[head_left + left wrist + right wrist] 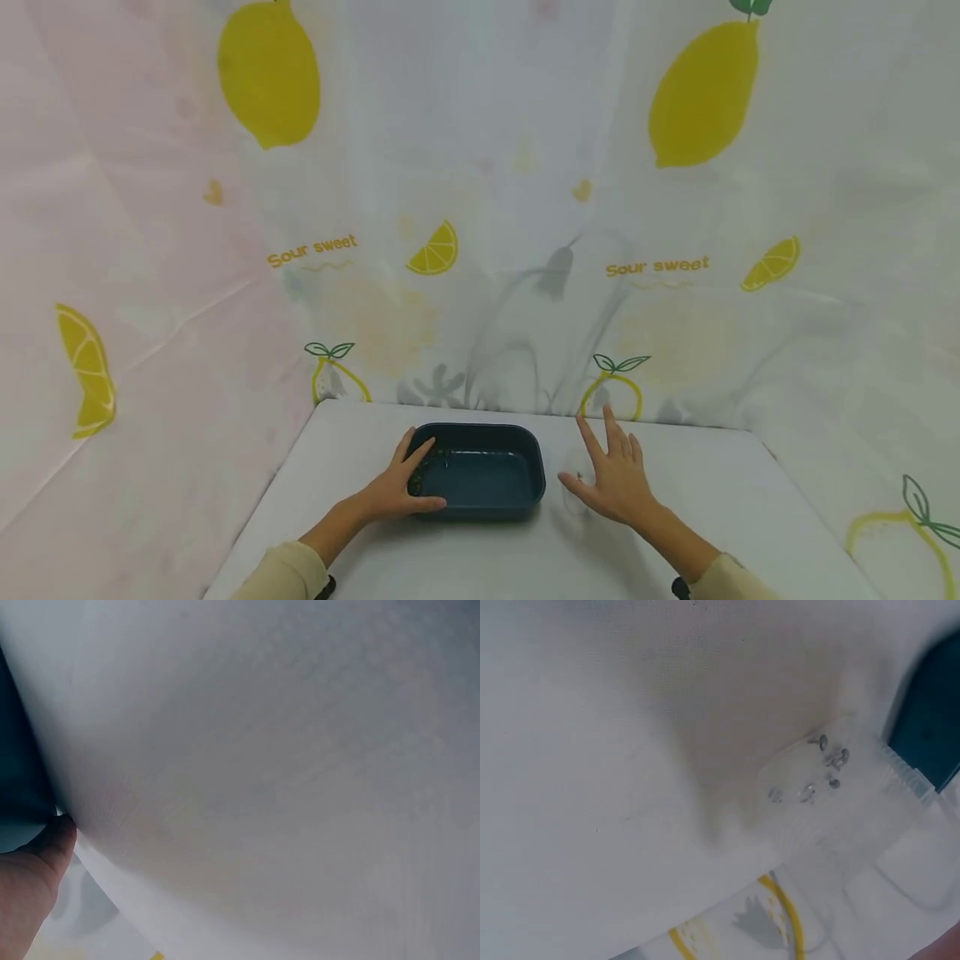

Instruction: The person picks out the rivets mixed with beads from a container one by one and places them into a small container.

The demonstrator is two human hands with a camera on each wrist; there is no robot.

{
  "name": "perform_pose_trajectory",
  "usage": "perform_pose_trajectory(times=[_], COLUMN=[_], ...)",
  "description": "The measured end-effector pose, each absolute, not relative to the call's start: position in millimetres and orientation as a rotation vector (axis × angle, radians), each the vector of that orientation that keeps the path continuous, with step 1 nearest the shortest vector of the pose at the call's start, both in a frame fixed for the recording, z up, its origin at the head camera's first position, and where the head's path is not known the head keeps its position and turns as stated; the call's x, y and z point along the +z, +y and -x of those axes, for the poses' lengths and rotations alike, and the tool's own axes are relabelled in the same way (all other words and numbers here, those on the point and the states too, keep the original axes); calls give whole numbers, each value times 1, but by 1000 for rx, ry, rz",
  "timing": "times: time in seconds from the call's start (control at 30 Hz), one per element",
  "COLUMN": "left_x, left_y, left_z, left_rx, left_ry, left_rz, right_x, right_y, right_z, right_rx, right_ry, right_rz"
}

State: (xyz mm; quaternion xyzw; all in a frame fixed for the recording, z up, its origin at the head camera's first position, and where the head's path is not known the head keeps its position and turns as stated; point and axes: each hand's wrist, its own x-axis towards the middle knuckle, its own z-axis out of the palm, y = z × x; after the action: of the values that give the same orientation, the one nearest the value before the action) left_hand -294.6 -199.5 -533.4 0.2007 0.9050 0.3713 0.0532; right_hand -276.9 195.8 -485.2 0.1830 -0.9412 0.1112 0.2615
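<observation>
A dark blue rectangular dish (480, 512) stands on the white table. My left hand (397, 487) rests at its left end with the fingers spread over the rim. In the left wrist view, a fingertip (64, 825) touches beside the dish wall (19, 765). Small brassy and greenish bits (418, 479) lie inside the dish near that hand. To the right, my right hand (618, 483) hovers with spread, straight fingers beside a clear plastic container (911, 776). Several small metal screws (832, 759) show through its clear wall. Only a sliver of the right hand shows in the right wrist view.
The white table (690, 533) ends at the back against a hanging curtain (517, 208) printed with lemons. Curtain panels also stand along the left and right sides. The dish and the clear container sit side by side with a small gap.
</observation>
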Motion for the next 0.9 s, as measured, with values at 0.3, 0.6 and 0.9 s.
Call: perform_pose_trajectory(times=[0.3,0.6,0.9], left_x=[-540,-524,-532], left_y=[-200,-201,-199], left_z=[297,305,297], left_rx=[1146,1112,1125], left_ry=[2723,2769,2737], left_rz=[-636,-608,-624], right_x=[-488,-485,-490], right_y=[189,178,164], right_z=[274,297,293], right_rx=[271,231,231], right_ry=[-2607,-2503,-2585], right_rz=[-486,-554,-528])
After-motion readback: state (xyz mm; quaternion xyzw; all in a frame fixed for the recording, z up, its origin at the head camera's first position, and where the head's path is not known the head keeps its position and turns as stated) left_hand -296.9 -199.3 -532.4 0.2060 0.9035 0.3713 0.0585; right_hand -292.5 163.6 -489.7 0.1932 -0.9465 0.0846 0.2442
